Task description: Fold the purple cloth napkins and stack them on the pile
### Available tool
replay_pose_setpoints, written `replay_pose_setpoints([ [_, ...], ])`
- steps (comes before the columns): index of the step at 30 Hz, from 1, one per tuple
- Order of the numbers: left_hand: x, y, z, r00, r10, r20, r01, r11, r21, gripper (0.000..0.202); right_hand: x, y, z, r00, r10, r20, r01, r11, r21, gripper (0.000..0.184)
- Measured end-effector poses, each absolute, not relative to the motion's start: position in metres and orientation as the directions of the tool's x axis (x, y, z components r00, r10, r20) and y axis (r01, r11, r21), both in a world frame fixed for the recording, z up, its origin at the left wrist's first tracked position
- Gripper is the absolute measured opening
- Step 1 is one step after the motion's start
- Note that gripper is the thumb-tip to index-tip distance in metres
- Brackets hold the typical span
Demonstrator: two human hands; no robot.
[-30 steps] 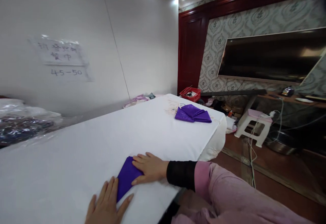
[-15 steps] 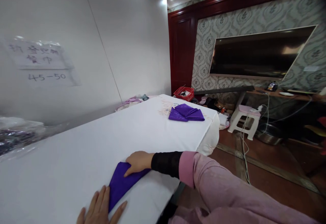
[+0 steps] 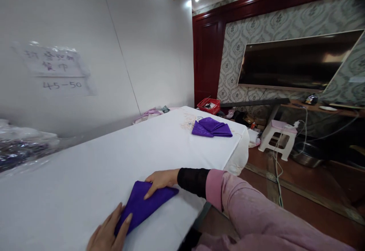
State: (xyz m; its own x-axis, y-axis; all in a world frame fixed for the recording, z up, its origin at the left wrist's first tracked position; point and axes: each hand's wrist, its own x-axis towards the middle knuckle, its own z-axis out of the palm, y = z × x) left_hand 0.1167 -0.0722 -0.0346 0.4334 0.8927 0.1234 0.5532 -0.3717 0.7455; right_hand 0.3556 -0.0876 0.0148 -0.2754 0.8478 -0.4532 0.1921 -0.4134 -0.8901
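Note:
A folded purple napkin [image 3: 145, 201] lies on the white tablecloth in front of me, with a pointed corner toward the right. My left hand [image 3: 110, 230] holds its near left end, the thumb on one side and the fingers along the other. At the far edge, my right hand [image 3: 162, 180] grips the cloth with its thumb pressed on top; its other fingers are partly hidden. Farther back on the table rest folded purple napkins [image 3: 212, 126], overlapping so that I cannot tell how many.
The white-covered table [image 3: 94, 167] runs along a pale wall bearing a paper sign [image 3: 58, 66]. Plastic-wrapped stuff [image 3: 25, 146] lies at the left. Beyond the table are a red basket [image 3: 208, 105], a white stool [image 3: 278, 139] with cables and a metal pot [image 3: 308, 154].
My left thumb has moved in toward the fingers, over the napkin's near end. The right hand remains at the far edge, and more of the napkin's right corner shows. The view has shifted slightly.

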Motion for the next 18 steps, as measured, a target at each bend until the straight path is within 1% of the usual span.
replay_pose_setpoints([
  [2, 0.121, -0.072, -0.016, 0.382, 0.923, -0.035, 0.558, -0.200, 0.805, 0.079, 0.356, -0.090, 0.014, -0.346, 0.818, -0.461, 0.091, -0.459, -0.884, 0.042],
  [3, 0.123, -0.071, -0.008, 0.381, 0.918, -0.113, 0.550, -0.127, 0.826, 0.089, 0.356, -0.091, 0.015, -0.373, 0.809, -0.453, 0.063, -0.465, -0.883, 0.044],
  [5, 0.124, -0.068, 0.005, 0.407, 0.886, -0.224, 0.513, -0.019, 0.858, 0.099, 0.356, -0.094, 0.021, -0.428, 0.800, -0.421, 0.019, -0.457, -0.889, 0.049],
  [7, 0.125, -0.065, 0.012, 0.464, 0.843, -0.273, 0.455, 0.037, 0.890, 0.096, 0.356, -0.098, 0.030, -0.477, 0.792, -0.381, -0.018, -0.443, -0.896, 0.052],
  [10, 0.127, -0.066, 0.017, 0.593, 0.730, -0.339, 0.378, 0.119, 0.918, 0.077, 0.356, -0.104, 0.043, -0.536, 0.770, -0.345, -0.039, -0.430, -0.902, 0.052],
  [12, 0.130, -0.072, 0.021, 0.651, 0.647, -0.397, 0.329, 0.231, 0.916, 0.070, 0.357, -0.108, 0.049, -0.555, 0.762, -0.335, -0.035, -0.424, -0.905, 0.051],
  [15, 0.136, -0.083, 0.029, 0.671, 0.578, -0.465, 0.274, 0.389, 0.880, 0.068, 0.361, -0.114, 0.052, -0.538, 0.769, -0.345, -0.034, -0.429, -0.903, 0.049],
  [18, 0.141, -0.091, 0.035, 0.677, 0.555, -0.483, 0.257, 0.436, 0.862, 0.061, 0.368, -0.121, 0.050, -0.507, 0.779, -0.368, -0.041, -0.449, -0.893, 0.046],
])
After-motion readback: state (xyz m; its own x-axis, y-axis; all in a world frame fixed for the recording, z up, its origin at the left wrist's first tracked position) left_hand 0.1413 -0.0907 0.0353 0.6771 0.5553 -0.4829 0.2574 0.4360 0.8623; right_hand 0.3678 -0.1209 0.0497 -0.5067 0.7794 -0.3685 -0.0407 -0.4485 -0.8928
